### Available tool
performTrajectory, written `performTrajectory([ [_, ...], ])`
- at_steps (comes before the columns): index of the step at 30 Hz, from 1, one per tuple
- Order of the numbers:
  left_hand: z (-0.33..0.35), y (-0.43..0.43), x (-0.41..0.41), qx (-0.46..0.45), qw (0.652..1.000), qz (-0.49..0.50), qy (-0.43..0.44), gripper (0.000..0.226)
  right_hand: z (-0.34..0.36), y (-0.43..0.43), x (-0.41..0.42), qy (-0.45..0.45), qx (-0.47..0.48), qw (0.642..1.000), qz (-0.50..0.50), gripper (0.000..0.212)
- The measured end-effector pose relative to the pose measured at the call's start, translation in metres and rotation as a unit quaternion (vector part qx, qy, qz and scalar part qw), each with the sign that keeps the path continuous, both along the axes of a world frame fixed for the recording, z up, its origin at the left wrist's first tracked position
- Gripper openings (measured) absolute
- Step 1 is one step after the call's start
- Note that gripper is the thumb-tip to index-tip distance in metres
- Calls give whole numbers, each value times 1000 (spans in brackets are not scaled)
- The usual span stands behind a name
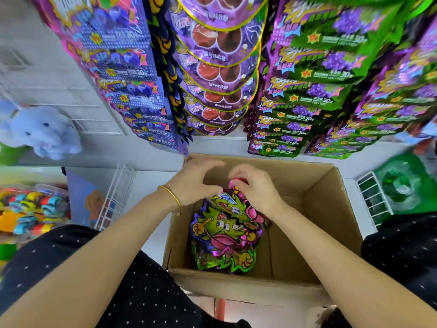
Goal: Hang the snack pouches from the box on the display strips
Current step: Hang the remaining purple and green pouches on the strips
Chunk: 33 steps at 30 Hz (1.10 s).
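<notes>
An open cardboard box (331, 209) sits on the floor in front of me. Inside lies a small stack of green and purple monster-shaped snack pouches (224, 235). My right hand (255, 188) pinches the top edge of the uppermost pouch, lifting that end. My left hand (194, 181), with a gold bangle at the wrist, hovers over the same pouch top with fingers curved; whether it touches the pouch is unclear. Above the box hang display strips full of pouches: blue ones (132, 74), purple round ones (217, 67) and green ones (312, 74).
A blue plush toy (40, 131) sits on a wire shelf at left. Colourful packets (30, 209) lie at lower left beside a white wire rack (115, 195). A green bag (406, 183) and another wire rack (373, 197) stand right of the box. My knees flank the box.
</notes>
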<state>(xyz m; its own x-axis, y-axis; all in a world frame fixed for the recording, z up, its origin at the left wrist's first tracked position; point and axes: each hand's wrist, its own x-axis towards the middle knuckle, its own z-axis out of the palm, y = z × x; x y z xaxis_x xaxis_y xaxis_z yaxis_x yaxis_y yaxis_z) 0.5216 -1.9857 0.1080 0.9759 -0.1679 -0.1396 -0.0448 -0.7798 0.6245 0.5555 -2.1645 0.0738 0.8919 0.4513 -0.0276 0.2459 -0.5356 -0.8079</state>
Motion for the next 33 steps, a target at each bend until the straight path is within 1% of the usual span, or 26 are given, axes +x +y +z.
performTrajectory([
  [1,0,-3,-1,11,1000,-17,13,66,18,6,0,0,24,1000,13,26],
  [2,-1,-7,-1,9,1000,-22,17,66,34,11,1,5,45,999,17,33],
  [3,-3,-8,-1,-1,1000,-20,9,60,46,14,1,7,57,998,21,34],
  [6,-3,-7,-1,-73,996,38,-17,30,70,14,2,-13,77,997,28,16],
  [7,-1,-6,-1,-97,993,65,-23,25,74,10,2,-10,85,996,17,13],
  [8,3,-4,-2,-118,988,93,-35,22,76,4,4,-1,90,996,-1,15],
  [11,25,-1,-10,-197,963,164,-85,11,82,-19,7,37,55,997,-33,25],
  [13,40,3,-16,-274,933,207,-105,21,89,-28,7,73,69,994,-35,30],
  [14,47,6,-20,-303,919,225,-112,23,96,-27,5,82,90,992,-32,26],
  [16,60,14,-25,-345,899,242,-120,20,116,-20,5,45,113,992,-27,17],
  [19,92,30,-31,-411,866,265,-108,8,160,1,8,-45,111,993,-5,14],
  [20,109,39,-33,-421,856,271,-128,9,174,8,12,-73,106,992,10,12],
  [21,133,52,-31,-418,848,276,-171,12,196,17,16,-102,103,989,29,10],
  [22,151,61,-29,-414,840,281,-209,14,206,22,19,-116,90,989,36,14],
  [25,222,98,-13,-398,810,288,-320,14,249,44,31,-170,80,981,40,32],
  [26,244,108,-4,-385,809,284,-342,13,264,50,34,-184,81,979,38,36],
  [28,280,120,18,-326,828,275,-364,4,290,62,39,-216,74,973,37,37],
  [29,294,124,30,-294,835,276,-375,7,302,67,41,-239,70,968,36,38],
  [30,307,128,43,-274,836,277,-387,20,311,73,45,-266,60,962,29,40],
  [32,329,133,62,-256,826,300,-402,41,329,83,49,-330,33,944,8,45],
  [33,337,136,71,-244,819,316,-412,47,338,88,50,-355,17,935,0,46],
])
